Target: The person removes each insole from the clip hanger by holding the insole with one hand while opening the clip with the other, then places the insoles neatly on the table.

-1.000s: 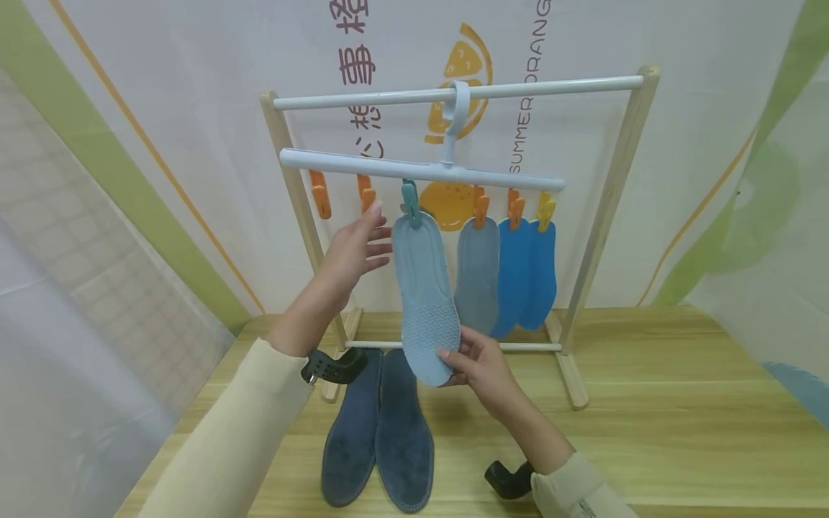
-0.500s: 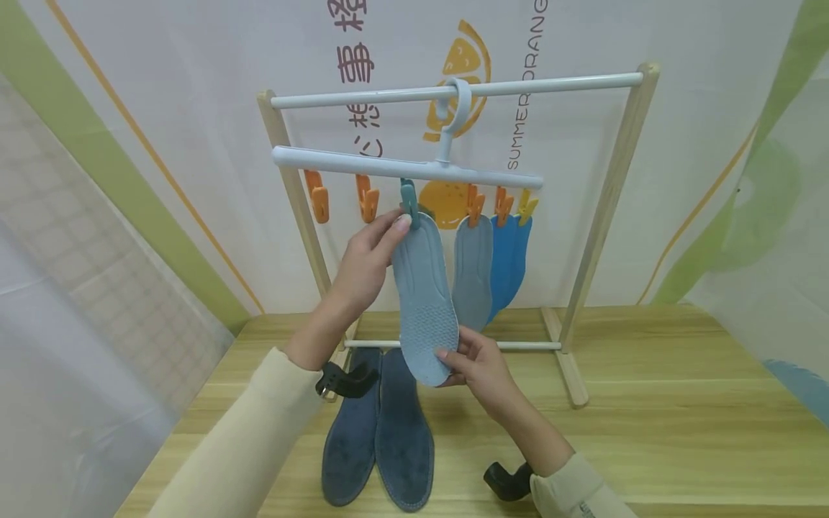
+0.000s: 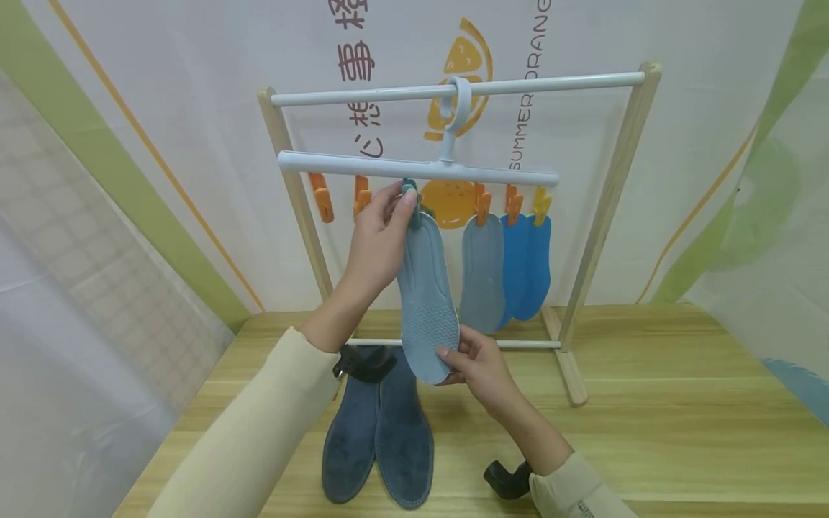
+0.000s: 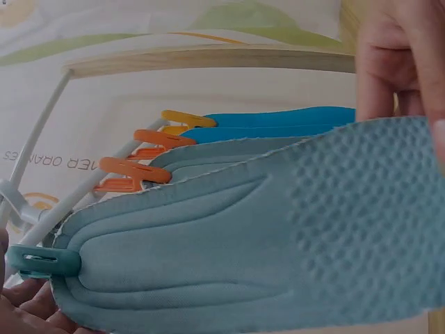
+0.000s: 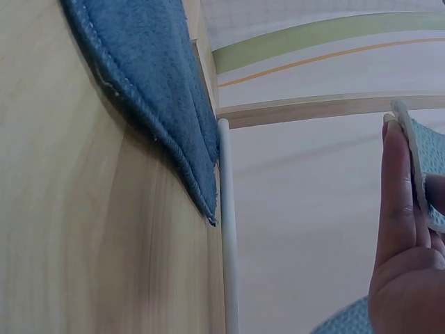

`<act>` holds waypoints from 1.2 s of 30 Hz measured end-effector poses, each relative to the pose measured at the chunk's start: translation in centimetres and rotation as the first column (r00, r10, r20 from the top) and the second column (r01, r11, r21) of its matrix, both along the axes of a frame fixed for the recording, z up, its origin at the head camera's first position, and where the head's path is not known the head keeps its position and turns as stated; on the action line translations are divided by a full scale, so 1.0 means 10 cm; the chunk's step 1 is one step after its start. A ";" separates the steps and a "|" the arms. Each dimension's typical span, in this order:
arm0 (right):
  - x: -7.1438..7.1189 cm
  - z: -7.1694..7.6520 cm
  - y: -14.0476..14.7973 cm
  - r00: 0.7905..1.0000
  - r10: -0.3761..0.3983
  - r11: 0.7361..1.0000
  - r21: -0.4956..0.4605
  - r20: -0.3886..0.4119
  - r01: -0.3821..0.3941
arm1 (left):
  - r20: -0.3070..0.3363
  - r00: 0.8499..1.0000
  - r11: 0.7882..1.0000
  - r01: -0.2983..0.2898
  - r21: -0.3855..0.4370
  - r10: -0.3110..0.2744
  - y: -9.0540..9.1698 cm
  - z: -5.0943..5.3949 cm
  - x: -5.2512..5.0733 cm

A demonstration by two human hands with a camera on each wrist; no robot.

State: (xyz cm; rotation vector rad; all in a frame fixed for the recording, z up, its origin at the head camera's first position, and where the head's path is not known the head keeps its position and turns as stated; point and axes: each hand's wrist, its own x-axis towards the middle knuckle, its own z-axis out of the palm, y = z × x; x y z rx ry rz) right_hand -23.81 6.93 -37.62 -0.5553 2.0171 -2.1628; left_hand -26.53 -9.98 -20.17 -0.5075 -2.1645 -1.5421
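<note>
A light blue insole (image 3: 427,302) hangs from a teal clothespin (image 4: 45,261) on the white hanger (image 3: 388,167). My left hand (image 3: 378,237) pinches that clothespin, thumb in front; in the left wrist view its fingers show behind the insole's top end. Lower down, my right hand (image 3: 479,367) holds the insole's bottom end, thumb on the dimpled face and fingers behind, as the right wrist view also shows. Beyond it, a grey-blue insole (image 3: 482,273) and two blue insoles (image 3: 537,266) hang from orange and yellow clothespins.
Two dark blue insoles (image 3: 404,432) lie side by side on the wooden table (image 3: 680,432). The hanger hooks over the top bar (image 3: 550,84) of a wooden-legged rack. Two orange clothespins (image 3: 322,198) hang at the left. A printed curtain (image 3: 699,144) stands behind.
My left hand has moved right and up from beside the insole onto the teal clothespin. The hanger has swung slightly. My right hand keeps its hold on the insole's lower end.
</note>
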 end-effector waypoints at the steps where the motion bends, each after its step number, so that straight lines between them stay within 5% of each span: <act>1: 0.00 0.00 0.00 1.000 -0.001 1.000 0.002 0.000 0.001 | 0.004 1.000 1.000 -0.006 0.013 0.006 0.01 0.02 -0.01; 15: -0.05 0.01 0.00 1.000 -0.001 1.000 0.014 -0.028 0.002 | 0.114 0.993 0.985 -0.025 0.172 0.005 0.07 0.07 -0.18; 28: -0.01 0.00 -0.05 1.000 0.015 1.000 0.022 0.000 -0.015 | 0.072 0.996 0.958 0.026 0.287 -0.048 -0.01 -0.08 -0.21; 36: -0.01 -0.03 0.04 1.000 -0.015 0.999 0.037 0.006 0.014 | 0.029 0.995 0.928 0.083 0.364 -0.100 0.11 -0.18 -0.27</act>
